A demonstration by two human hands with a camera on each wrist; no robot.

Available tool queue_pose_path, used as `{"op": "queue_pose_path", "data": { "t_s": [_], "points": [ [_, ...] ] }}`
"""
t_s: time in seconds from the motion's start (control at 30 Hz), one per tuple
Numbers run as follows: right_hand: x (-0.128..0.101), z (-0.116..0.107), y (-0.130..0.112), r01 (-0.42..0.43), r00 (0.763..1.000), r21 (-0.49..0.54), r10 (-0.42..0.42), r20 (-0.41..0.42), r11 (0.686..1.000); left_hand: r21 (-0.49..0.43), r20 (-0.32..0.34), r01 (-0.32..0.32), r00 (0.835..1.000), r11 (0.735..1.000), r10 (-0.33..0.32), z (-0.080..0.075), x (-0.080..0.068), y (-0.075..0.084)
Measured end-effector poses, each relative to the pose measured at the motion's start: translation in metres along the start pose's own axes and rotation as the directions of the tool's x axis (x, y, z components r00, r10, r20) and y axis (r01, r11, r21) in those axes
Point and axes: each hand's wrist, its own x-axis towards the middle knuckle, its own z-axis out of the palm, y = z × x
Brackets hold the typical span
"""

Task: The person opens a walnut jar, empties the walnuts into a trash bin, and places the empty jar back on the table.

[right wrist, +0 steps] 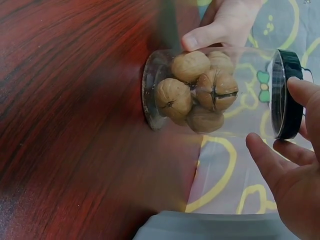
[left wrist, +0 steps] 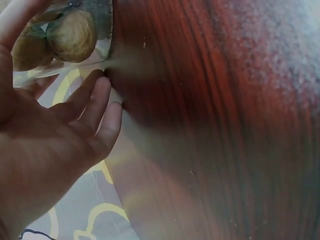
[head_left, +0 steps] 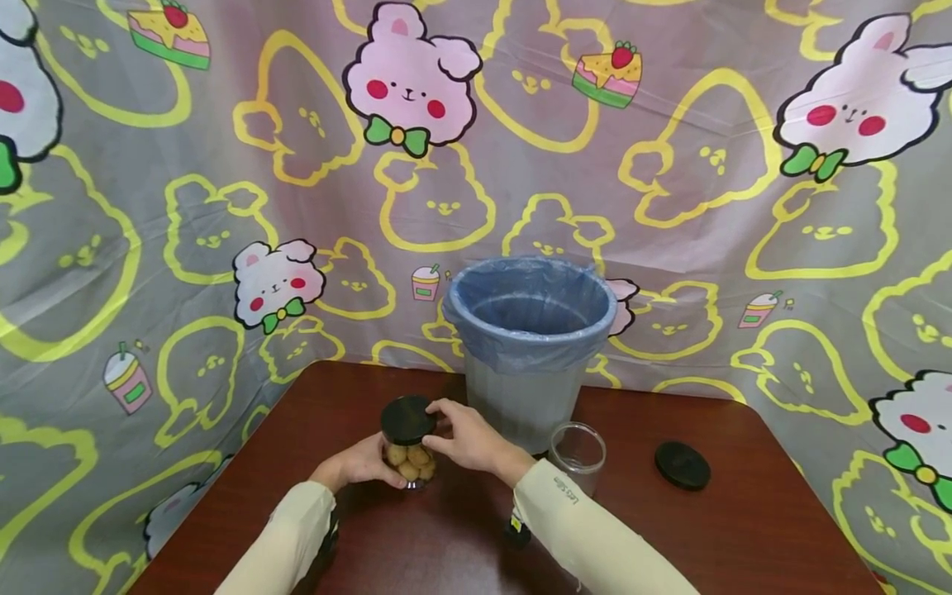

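The right hand curls its fingers around the black lid of a clear jar, fingertips pinching the lid's rim, while the left hand wraps the jar's body from the other side, thumb pressed on the wall just above the walnuts inside. The jar stands upright on the dark wooden table, near the person and in front of a bin lined with a blue bag. It looks like thin, smooth plastic (likely slick and a little yielding if squeezed), and less than half full of walnuts it is probably light, so a firm wrap low on the body seems the safest hold. To the right stand an empty open jar and, farther off, a loose black lid.
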Motion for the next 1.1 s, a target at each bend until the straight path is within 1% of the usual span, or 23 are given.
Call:
{"op": "queue_pose_path", "data": {
  "t_s": [0.17, 0.4, 0.53, 0.7, 0.77, 0.87, 0.97, 1.1],
  "points": [
    [-0.001, -0.003, 0.001, -0.023, 1.000, 0.008, 0.023, 0.008, 1.000, 0.009, -0.034, 0.022, 0.999, 1.000, -0.021, 0.000, 0.000, 0.001],
    [-0.004, -0.006, 0.001, -0.031, 1.000, 0.022, 0.031, -0.002, 0.999, 0.014, -0.058, 0.055, 0.997, 0.998, -0.054, 0.000, 0.001, 0.003],
    [-0.005, -0.006, 0.001, -0.053, 0.999, 0.032, 0.053, -0.001, 0.998, 0.007, -0.068, 0.072, 0.995, 0.997, -0.071, 0.000, 0.001, 0.003],
    [-0.006, -0.005, 0.000, -0.084, 0.996, 0.063, 0.084, 0.001, 0.994, 0.036, -0.105, 0.094, 0.990, 0.995, -0.089, 0.000, 0.000, 0.005],
    [-0.006, -0.004, 0.001, -0.093, 0.996, 0.078, 0.093, 0.000, 0.993, 0.054, -0.119, 0.094, 0.989, 0.994, -0.087, 0.000, -0.001, 0.006],
    [-0.007, -0.003, 0.002, -0.105, 0.994, 0.101, 0.106, -0.005, 0.989, 0.066, -0.120, 0.081, 0.990, 0.995, -0.073, 0.000, -0.001, 0.007],
    [-0.009, -0.003, 0.004, -0.095, 0.995, 0.112, 0.097, -0.017, 0.989, 0.067, -0.115, 0.066, 0.992, 0.996, -0.058, 0.000, -0.001, 0.008],
    [-0.012, -0.004, 0.005, -0.077, 0.997, 0.111, 0.080, -0.023, 0.991, 0.076, -0.121, 0.079, 0.990, 0.994, -0.069, 0.000, -0.001, 0.009]
  ]
}}
